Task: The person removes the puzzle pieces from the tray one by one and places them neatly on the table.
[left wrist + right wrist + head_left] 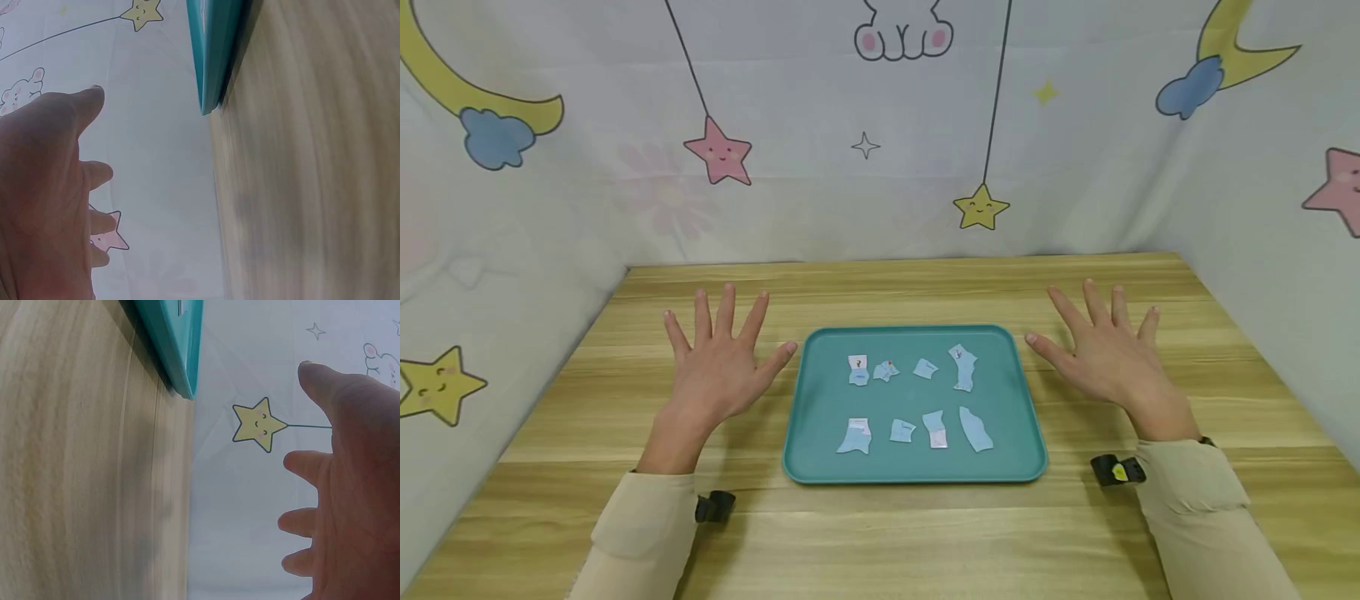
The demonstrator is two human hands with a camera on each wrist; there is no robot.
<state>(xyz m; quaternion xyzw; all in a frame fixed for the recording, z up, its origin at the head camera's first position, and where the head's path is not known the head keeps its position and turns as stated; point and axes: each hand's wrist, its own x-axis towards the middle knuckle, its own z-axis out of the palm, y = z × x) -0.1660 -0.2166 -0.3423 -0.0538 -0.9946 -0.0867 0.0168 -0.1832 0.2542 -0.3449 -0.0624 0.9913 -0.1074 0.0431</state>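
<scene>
A teal tray [910,471] lies in the middle of the table, bearing several torn paper pieces in two rows. Among them are a long piece [964,368] at the upper right, a curved light-blue piece [976,429] below it, and a piece with a white strip [855,437] at the lower left. To the tray's left, my left hand [715,371] is spread with straight fingers and holds nothing. My right hand [1108,358] is likewise spread on the other side, its thumb close to the tray's edge. In both wrist views the hands appear raised above the tabletop.
The wooden table [910,542] extends around the tray. White cloth [820,208] printed with stars, moons and clouds hangs behind it and along both sides. Dark wrist straps [715,506] with small devices sit at both sleeves.
</scene>
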